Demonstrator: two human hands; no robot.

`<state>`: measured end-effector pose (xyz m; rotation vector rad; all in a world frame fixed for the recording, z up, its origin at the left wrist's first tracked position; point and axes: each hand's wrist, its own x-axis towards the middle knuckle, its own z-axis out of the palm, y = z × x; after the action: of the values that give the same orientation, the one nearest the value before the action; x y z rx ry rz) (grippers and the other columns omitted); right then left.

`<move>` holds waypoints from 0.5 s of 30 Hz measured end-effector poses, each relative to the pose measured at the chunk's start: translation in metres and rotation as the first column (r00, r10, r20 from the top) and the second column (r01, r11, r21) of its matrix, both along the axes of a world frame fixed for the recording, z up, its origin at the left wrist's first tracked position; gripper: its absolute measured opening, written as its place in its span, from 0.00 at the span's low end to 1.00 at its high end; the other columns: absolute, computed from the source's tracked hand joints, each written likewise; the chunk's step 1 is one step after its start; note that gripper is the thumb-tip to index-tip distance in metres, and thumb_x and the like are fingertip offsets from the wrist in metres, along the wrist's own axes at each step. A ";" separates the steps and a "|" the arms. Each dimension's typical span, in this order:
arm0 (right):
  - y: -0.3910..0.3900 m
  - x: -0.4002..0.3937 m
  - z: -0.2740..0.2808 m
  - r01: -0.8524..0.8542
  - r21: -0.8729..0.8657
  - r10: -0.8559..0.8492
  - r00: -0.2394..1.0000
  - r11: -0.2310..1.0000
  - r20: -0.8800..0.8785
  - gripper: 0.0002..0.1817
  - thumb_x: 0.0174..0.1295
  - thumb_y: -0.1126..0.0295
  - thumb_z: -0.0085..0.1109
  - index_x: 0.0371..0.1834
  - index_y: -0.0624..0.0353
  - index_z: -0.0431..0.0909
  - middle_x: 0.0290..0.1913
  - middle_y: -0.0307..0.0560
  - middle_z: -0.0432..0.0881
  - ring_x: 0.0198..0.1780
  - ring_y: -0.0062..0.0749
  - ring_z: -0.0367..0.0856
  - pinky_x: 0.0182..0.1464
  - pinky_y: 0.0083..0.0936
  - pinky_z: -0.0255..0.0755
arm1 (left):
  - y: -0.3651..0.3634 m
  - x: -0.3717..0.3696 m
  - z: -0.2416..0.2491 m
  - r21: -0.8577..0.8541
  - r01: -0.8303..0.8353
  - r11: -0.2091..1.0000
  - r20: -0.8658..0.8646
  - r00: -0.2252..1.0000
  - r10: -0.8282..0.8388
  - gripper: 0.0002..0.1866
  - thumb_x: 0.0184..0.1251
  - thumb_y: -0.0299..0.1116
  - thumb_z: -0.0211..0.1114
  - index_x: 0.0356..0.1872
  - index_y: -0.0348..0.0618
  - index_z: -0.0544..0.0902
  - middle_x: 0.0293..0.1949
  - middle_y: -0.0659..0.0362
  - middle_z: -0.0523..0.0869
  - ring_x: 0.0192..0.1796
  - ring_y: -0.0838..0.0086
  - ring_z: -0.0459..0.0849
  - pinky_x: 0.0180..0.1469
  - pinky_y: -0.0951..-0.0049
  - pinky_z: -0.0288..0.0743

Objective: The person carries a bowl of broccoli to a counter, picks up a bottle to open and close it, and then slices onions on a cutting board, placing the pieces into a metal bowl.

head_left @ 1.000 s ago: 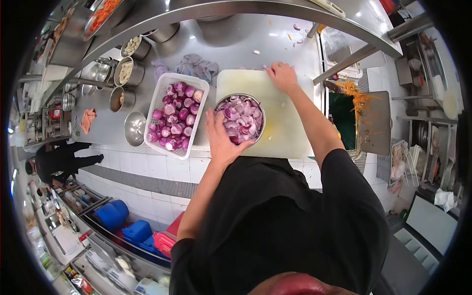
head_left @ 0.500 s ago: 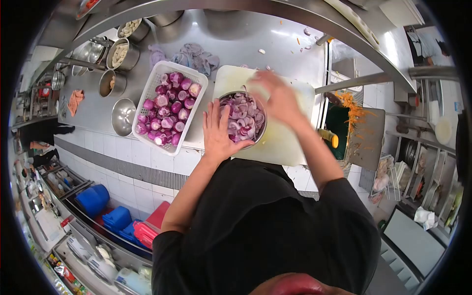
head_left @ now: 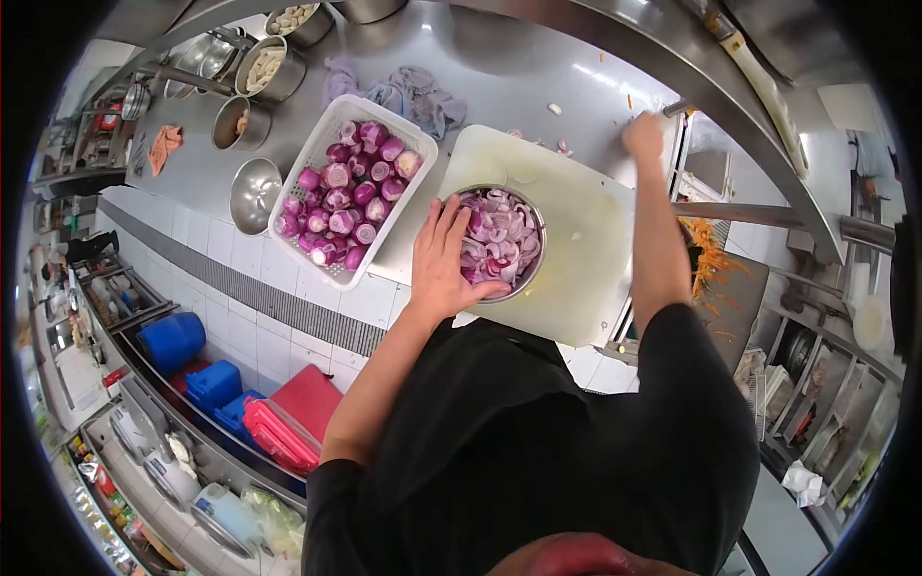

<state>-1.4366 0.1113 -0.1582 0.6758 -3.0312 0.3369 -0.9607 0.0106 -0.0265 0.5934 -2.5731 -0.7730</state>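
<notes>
A round metal bowl (head_left: 542, 252) stands on the pale cutting board (head_left: 586, 254), filled with sliced red onion (head_left: 501, 230). My left hand (head_left: 444, 264) holds the bowl's left side, fingers over the rim and thumb along the near edge. Beyond the board's far right corner, my right hand (head_left: 643, 137) is closed over the steel counter; what it holds, if anything, is hidden. To the left of the board, a white perforated basket (head_left: 423, 149) holds several peeled red onions (head_left: 338, 196).
An empty metal bowl (head_left: 255, 197) and steel pots (head_left: 271, 72) stand left of the basket. Crumpled cloths (head_left: 423, 96) lie behind it. Orange shreds (head_left: 713, 259) are heaped at the right. A steel shelf edge (head_left: 663, 58) and post (head_left: 740, 213) cross above the counter.
My right hand has moved from above the sliced onion to the right, out over the counter, and its fingers are now closed. My left hand has stayed on the bowl; the view has shifted.
</notes>
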 end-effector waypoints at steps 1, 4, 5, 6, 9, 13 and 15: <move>-0.002 0.035 0.003 0.005 -0.036 -0.003 0.999 0.999 0.054 0.17 0.69 0.68 0.55 0.56 0.66 0.78 0.61 0.66 0.78 0.60 0.64 0.82 0.63 0.51 0.78 | 0.000 0.000 0.000 0.000 0.000 1.000 -0.022 1.000 0.000 0.66 0.37 0.66 0.84 0.77 0.38 0.65 0.80 0.44 0.64 0.82 0.39 0.59 0.77 0.42 0.59; -0.023 0.094 -0.006 -0.324 -0.097 0.336 0.925 0.941 0.176 0.18 0.70 0.63 0.56 0.58 0.62 0.77 0.62 0.65 0.77 0.59 0.64 0.81 0.61 0.53 0.77 | -0.001 0.000 0.001 0.005 0.004 1.000 -0.020 1.000 -0.004 0.67 0.35 0.65 0.85 0.77 0.39 0.65 0.80 0.44 0.65 0.82 0.39 0.59 0.76 0.41 0.60; -0.039 0.119 0.007 -0.364 -0.125 0.385 0.887 0.923 0.255 0.20 0.71 0.60 0.56 0.58 0.61 0.77 0.61 0.64 0.77 0.59 0.63 0.81 0.61 0.53 0.77 | 0.000 0.001 0.000 0.006 0.009 1.000 -0.019 1.000 -0.009 0.67 0.35 0.65 0.85 0.77 0.39 0.65 0.80 0.44 0.65 0.82 0.39 0.59 0.76 0.41 0.60; -0.057 0.148 0.023 -0.326 -0.170 0.354 0.919 0.930 0.176 0.21 0.71 0.56 0.57 0.57 0.61 0.78 0.60 0.63 0.78 0.58 0.62 0.81 0.61 0.53 0.76 | 0.000 0.001 -0.003 0.004 0.011 1.000 -0.022 1.000 -0.011 0.67 0.34 0.65 0.85 0.77 0.39 0.65 0.80 0.43 0.64 0.82 0.39 0.59 0.76 0.41 0.60; -0.088 0.172 0.035 -0.267 -0.220 0.273 0.962 0.938 0.000 0.23 0.72 0.50 0.58 0.55 0.59 0.80 0.57 0.60 0.80 0.58 0.60 0.80 0.61 0.52 0.76 | 0.000 0.002 -0.005 -0.006 0.011 1.000 -0.052 0.999 -0.011 0.69 0.33 0.66 0.85 0.78 0.40 0.63 0.80 0.43 0.64 0.82 0.38 0.59 0.76 0.41 0.59; -0.111 0.161 0.029 -0.413 -0.257 0.423 0.906 0.874 -0.016 0.23 0.73 0.47 0.57 0.52 0.56 0.82 0.56 0.55 0.81 0.57 0.59 0.79 0.60 0.52 0.76 | -0.001 0.005 -0.004 0.019 0.021 1.000 -0.046 0.999 -0.020 0.70 0.34 0.67 0.84 0.79 0.40 0.61 0.80 0.42 0.63 0.82 0.37 0.58 0.78 0.40 0.57; -0.110 0.171 0.022 -0.516 -0.207 0.532 0.846 0.831 0.031 0.23 0.73 0.47 0.57 0.51 0.57 0.82 0.55 0.55 0.81 0.57 0.58 0.80 0.58 0.52 0.76 | -0.003 0.009 0.002 0.041 0.050 0.998 -0.051 0.998 -0.048 0.66 0.44 0.66 0.82 0.80 0.39 0.60 0.80 0.40 0.62 0.82 0.37 0.56 0.79 0.38 0.53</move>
<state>-1.2652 0.0013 -0.1364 1.5092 -2.7720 0.6711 -0.9522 0.0077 -0.0245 0.5190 -2.5395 -0.8493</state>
